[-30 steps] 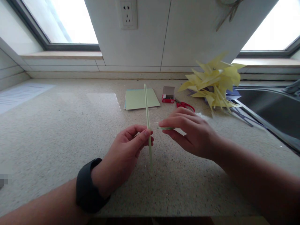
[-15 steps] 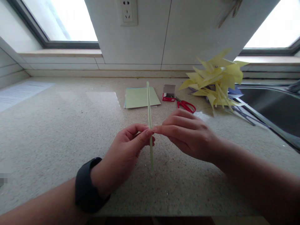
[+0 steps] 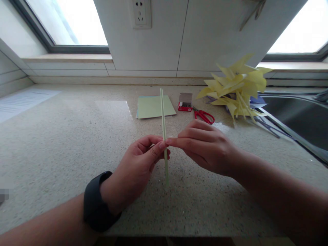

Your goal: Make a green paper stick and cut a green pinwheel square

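Observation:
A pale green piece of paper (image 3: 163,116), seen nearly edge-on as a narrow upright strip, stands above the counter in front of me. Two thin layers show along its upper part. My left hand (image 3: 143,153), with a dark band on the wrist, pinches it near the middle between thumb and fingers. From the other side, the index fingertip of my right hand (image 3: 205,145) touches the paper close to my left thumb. The right fingers are bent and close together. Their thumb is hidden, and anything small between the tips cannot be made out.
Beyond the hands lie a stack of pale paper sheets (image 3: 153,107), an open small red box (image 3: 185,105) and red-handled scissors (image 3: 205,117). Yellow paper pinwheels (image 3: 238,83) are heaped beside the sink (image 3: 302,112). A printed sheet (image 3: 23,102) lies far left.
The view shifts very slightly. Both hands stay at the paper in nearly the same pose, with the right fingertip a touch further left against it.

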Tool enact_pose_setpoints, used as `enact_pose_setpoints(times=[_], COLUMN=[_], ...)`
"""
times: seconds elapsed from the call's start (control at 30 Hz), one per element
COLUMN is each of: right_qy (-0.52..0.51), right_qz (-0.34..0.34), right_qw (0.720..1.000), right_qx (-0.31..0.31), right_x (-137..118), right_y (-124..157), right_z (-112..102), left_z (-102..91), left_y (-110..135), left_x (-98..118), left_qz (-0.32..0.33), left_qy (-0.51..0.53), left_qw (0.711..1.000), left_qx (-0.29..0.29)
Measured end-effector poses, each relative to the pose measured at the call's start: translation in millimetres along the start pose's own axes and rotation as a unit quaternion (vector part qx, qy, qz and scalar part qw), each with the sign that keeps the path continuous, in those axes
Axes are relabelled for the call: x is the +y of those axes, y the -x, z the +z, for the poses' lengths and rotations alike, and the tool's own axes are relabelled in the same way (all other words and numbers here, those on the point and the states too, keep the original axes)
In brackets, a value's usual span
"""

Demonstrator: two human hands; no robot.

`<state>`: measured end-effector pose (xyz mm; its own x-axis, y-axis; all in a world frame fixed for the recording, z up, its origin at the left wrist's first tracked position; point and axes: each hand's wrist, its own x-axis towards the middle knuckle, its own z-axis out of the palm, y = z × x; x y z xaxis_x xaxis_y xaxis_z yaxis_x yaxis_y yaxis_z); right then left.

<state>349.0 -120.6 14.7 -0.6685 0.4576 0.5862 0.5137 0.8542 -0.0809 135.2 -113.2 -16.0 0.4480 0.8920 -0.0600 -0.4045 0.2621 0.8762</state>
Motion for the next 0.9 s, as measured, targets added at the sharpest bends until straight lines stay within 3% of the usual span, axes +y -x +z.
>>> enact_pose_setpoints(times=[0.33, 0.9], right_qy=[0.029, 0.063], right_qz=[-0.008, -0.013], right_qw=[0.999, 0.997], right_qx=[-0.010, -0.030], right_x=[-1.1, 1.2], right_y=[-1.1, -3.4], right_z=[-1.3, -6.8], left_z=[2.3, 2.0], left_y=[0.2, 2.0], left_x=[-0.6, 1.3], left_qz=[0.002, -0.032], left_qy=[0.006, -0.055], left_qw=[1.000, 0.998], left_qx=[0.023, -0.003])
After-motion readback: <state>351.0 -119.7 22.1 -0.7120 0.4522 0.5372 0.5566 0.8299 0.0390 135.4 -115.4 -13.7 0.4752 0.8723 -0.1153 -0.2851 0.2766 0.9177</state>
